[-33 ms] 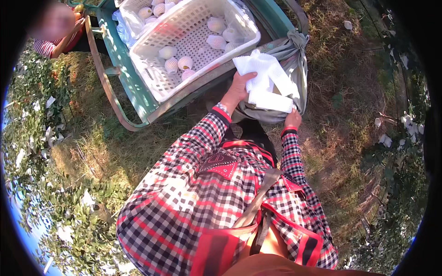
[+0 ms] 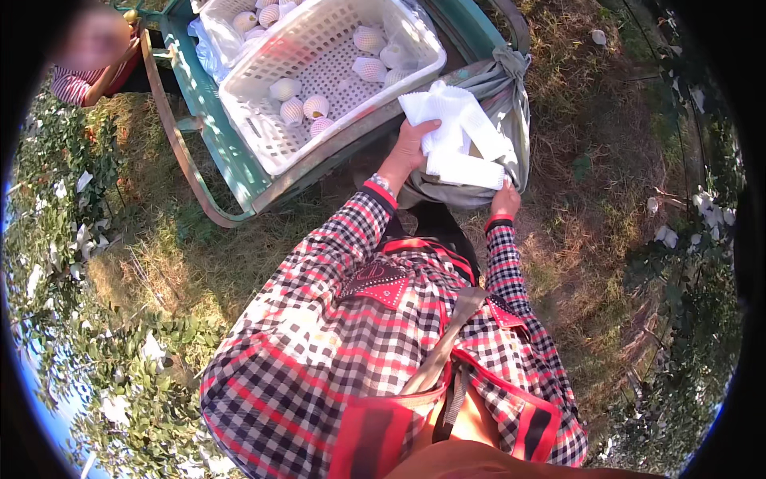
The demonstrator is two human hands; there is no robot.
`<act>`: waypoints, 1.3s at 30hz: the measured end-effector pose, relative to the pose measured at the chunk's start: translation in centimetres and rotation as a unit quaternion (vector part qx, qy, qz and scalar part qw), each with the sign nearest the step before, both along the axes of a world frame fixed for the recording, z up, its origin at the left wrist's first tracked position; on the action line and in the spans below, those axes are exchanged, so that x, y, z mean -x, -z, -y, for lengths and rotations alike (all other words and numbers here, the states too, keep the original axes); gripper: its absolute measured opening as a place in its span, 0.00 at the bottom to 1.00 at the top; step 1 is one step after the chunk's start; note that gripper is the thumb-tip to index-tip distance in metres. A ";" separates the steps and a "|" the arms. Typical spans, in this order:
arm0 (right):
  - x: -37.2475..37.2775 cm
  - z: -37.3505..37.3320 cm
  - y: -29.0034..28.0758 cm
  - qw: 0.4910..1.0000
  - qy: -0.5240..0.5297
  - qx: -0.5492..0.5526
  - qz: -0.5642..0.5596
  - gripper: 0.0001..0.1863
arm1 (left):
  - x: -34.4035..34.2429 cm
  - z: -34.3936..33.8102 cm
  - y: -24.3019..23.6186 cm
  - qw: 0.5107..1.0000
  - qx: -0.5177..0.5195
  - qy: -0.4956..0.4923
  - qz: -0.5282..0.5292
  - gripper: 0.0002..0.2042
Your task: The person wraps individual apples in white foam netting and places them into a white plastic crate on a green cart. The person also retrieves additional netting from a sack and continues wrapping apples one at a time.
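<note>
A loose stack of flattened white foam net sleeves (image 2: 459,120) lies over the mouth of a grey-green cloth bag (image 2: 517,120), which is tied to the cart's near rail. My left hand (image 2: 408,148) grips the stack at its left side, thumb on top and fingers underneath. At the lower right, my right hand (image 2: 505,201) is closed at the end of one sleeve, beside the bag's rim; its fingertips are partly hidden. Left of the bag, a white plastic crate (image 2: 263,148) holds several fruits in foam nets (image 2: 292,110), grouped near its left and right sides.
The crate rides in a green metal cart (image 2: 227,140) with a curved rusty handle bar (image 2: 179,152). Another crate with wrapped fruit (image 2: 244,21) stands behind, next to blue plastic film (image 2: 209,56). A person (image 2: 96,60) is at the far left. Leafy trees (image 2: 152,383) flank the grassy ground.
The whole view has shifted slightly to the left. Both hands keep their places at the foam net sleeves.
</note>
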State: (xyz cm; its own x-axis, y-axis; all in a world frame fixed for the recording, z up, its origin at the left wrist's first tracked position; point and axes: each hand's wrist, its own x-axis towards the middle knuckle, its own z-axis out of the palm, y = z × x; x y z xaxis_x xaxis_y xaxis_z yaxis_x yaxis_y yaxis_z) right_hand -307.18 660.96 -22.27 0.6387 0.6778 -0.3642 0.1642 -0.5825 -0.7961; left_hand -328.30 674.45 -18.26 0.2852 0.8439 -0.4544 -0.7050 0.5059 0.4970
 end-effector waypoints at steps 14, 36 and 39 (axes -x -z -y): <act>-3.0 0.6 -3.9 0.962 -0.170 0.169 0.130 0.31 | 0.4 0.0 -1.7 0.999 -0.003 -0.025 0.041 0.25; 14.2 -6.4 -14.4 0.877 -0.061 -0.052 -0.473 0.30 | 10.9 0.8 -11.3 0.990 -0.102 -0.085 -0.045 0.29; 17.5 -7.1 -15.4 0.881 -0.084 -0.055 -0.462 0.29 | 14.0 0.7 -11.5 0.989 -0.097 -0.090 -0.061 0.29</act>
State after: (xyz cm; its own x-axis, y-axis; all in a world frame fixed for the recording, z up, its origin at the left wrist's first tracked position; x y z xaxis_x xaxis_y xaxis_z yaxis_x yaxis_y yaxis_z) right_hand -324.69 668.10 -6.91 -0.0100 0.7982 -0.6023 -0.5075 -0.5230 -0.6848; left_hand -342.33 673.76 -6.79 0.0749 0.9508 -0.3005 -0.7036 0.2639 0.6597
